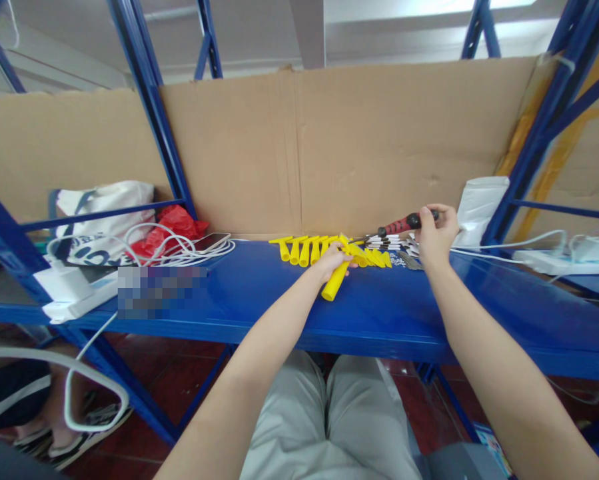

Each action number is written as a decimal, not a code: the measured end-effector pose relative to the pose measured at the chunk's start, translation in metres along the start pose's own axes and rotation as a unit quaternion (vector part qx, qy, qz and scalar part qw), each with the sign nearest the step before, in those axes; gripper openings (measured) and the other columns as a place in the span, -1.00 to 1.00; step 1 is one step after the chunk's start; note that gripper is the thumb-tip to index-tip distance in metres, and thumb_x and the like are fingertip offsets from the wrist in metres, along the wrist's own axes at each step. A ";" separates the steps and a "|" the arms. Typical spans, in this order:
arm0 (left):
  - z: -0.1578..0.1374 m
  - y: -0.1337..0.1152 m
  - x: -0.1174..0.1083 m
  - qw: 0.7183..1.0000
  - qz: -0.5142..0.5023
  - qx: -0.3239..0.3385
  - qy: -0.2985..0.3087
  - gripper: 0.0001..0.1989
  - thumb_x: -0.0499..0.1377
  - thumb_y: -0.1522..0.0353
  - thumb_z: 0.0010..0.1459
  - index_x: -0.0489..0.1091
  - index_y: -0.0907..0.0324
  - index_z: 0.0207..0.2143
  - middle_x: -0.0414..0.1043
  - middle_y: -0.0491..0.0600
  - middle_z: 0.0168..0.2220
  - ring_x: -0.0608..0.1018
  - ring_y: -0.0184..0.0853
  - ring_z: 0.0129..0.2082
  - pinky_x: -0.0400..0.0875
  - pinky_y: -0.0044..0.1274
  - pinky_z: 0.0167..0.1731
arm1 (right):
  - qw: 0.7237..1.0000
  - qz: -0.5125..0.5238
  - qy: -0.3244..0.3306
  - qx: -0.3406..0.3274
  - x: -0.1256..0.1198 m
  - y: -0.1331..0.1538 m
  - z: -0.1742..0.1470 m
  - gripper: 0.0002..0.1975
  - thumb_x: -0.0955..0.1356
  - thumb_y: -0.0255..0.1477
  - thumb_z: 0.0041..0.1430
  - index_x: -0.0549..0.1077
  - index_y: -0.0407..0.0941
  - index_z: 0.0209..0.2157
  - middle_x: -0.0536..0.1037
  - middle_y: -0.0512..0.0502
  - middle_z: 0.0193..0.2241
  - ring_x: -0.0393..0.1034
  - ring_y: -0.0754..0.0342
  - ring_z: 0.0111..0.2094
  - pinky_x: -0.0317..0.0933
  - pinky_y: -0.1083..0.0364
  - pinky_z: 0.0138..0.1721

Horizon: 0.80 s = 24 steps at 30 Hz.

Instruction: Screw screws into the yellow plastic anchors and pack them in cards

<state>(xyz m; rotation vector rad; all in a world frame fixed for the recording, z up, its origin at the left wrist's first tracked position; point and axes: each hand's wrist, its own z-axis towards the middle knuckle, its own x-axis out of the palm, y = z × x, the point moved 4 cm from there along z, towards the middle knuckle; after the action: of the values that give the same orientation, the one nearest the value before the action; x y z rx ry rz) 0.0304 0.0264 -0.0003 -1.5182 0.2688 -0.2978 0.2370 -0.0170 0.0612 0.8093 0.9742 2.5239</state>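
Observation:
My left hand (333,260) is closed around a yellow plastic handle (333,285), whose round hollow-looking end points down towards me. Its upper end is partly covered by my fingers. In my right hand (436,230) is a screwdriver (399,225) with a red and black grip, gripped at its rear end. The shaft points left, and its tip is at or close to the top of the yellow handle; contact cannot be made out. Behind and left of my left hand, several similar yellow handles (304,253) stand in a row. Smaller yellow pieces (379,259) lie to its right.
Black-and-white strips (390,243) and flat grey metal pieces (410,261) lie under the screwdriver. A white bag (479,210) leans on the cardboard wall (379,147). White cables (204,250), a red plastic bag (172,227) and a power strip (82,300) occupy the left side of the blue shelf (259,293).

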 end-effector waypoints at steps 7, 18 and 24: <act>-0.001 -0.006 -0.004 0.996 0.040 0.042 -0.065 -0.63 0.02 0.63 0.08 0.06 0.09 -0.13 0.37 -0.11 -0.27 0.44 -0.53 -0.58 0.23 -0.70 -0.67 | 0.996 0.061 0.034 0.046 0.005 -0.002 0.005 -0.65 0.43 -0.14 -0.06 0.30 -0.09 -0.44 0.19 0.21 -0.75 0.06 0.27 -0.79 -0.05 0.24 -0.79; 0.003 -0.002 -0.010 0.993 0.059 0.042 -0.088 -0.62 0.04 0.59 0.09 0.06 0.08 -0.10 0.36 -0.08 -0.27 0.50 -0.47 -0.50 0.22 -0.71 -0.66 | 0.990 0.074 0.087 0.087 0.009 -0.003 0.002 -0.62 0.44 -0.17 -0.04 0.23 -0.10 -0.53 0.24 0.19 -0.74 0.10 0.29 -0.80 -0.03 0.28 -0.82; 0.003 -0.002 -0.011 0.992 0.068 0.039 -0.096 -0.62 0.02 0.60 0.08 0.05 0.09 -0.09 0.35 -0.07 -0.25 0.48 -0.49 -0.52 0.21 -0.71 -0.68 | 0.992 0.062 0.057 0.098 0.009 -0.005 0.001 -0.65 0.46 -0.23 -0.06 0.23 -0.09 -0.54 0.18 0.22 -0.79 0.07 0.27 -0.82 -0.04 0.26 -0.84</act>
<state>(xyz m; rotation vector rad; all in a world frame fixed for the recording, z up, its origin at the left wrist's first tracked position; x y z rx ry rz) 0.0210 0.0329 0.0015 -1.4324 0.2043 -0.0511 0.2312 -0.0085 0.0613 0.8100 1.2620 2.6349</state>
